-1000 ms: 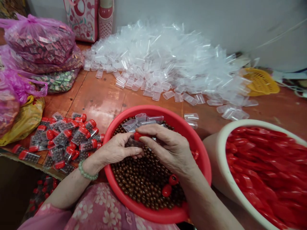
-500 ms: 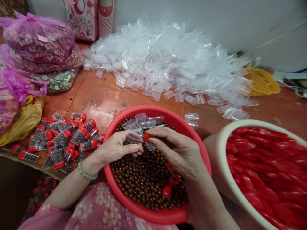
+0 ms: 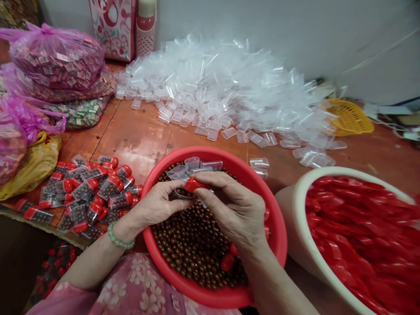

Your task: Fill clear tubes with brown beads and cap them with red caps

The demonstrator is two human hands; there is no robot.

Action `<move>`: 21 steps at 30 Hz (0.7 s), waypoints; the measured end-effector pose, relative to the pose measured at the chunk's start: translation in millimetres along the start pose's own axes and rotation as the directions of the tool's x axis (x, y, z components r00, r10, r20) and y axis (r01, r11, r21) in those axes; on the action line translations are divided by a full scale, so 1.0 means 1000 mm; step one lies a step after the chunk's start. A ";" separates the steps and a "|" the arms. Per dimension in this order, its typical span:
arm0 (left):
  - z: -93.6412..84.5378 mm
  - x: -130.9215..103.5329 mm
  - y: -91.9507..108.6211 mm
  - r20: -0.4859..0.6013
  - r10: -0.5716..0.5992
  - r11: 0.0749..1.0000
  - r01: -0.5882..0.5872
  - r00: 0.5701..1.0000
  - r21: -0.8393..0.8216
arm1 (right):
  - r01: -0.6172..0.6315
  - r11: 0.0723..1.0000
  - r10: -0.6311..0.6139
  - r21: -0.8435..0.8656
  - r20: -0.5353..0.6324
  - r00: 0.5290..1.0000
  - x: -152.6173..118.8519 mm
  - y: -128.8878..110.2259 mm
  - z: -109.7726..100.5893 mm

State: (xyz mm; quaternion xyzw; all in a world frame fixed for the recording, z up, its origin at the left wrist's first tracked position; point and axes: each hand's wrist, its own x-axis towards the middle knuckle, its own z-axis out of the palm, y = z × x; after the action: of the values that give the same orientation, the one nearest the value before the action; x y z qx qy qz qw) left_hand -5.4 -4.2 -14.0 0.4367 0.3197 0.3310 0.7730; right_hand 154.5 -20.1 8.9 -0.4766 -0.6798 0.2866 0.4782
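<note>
My left hand [image 3: 159,202] is closed around a small clear plastic container [image 3: 182,194] that has brown balls inside. Between the thumb and fingers of my right hand [image 3: 234,203] is a red cap [image 3: 194,184], right at the container's mouth; whether it is seated there I cannot tell. Both hands are over a red basin [image 3: 216,302] of shiny brown balls [image 3: 187,249]. Several clear containers [image 3: 192,165] lie on the balls at the far side. Loose red caps [image 3: 227,262] lie near my right wrist, partly hidden by it.
Filled, red-capped containers [image 3: 98,188] are heaped on the table to the left. A big pile of clear containers [image 3: 213,87] lies along the wall. At right stands a cream bucket [image 3: 303,205] of red caps [image 3: 357,236]. Pink bags [image 3: 59,57] and a yellow basket [image 3: 352,118] are farther back.
My right hand has moved slightly left, bringing the red cap to the container's mouth. The container has turned in my left hand. The view has shifted a little.
</note>
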 end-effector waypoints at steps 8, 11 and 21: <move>-0.003 0.001 -0.006 0.084 0.029 0.999 -0.030 0.996 0.014 | 0.055 0.998 -0.055 -0.042 0.002 0.999 -0.004 0.002 0.009; -0.004 0.001 -0.009 0.071 -0.005 1.000 0.003 0.997 0.028 | 0.028 0.999 -0.030 -0.041 -0.040 0.999 -0.007 0.006 0.012; -0.005 0.001 -0.008 0.084 -0.049 0.999 0.047 0.995 0.023 | 0.017 1.000 -0.016 0.010 -0.070 0.997 -0.014 0.010 0.018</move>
State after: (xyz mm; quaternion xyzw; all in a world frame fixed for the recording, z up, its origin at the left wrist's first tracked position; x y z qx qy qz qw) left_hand -6.7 -4.1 -22.9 0.4506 0.3007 0.2904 0.7888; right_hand 142.8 -28.4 -11.8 -0.4782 -0.6650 0.2692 0.5066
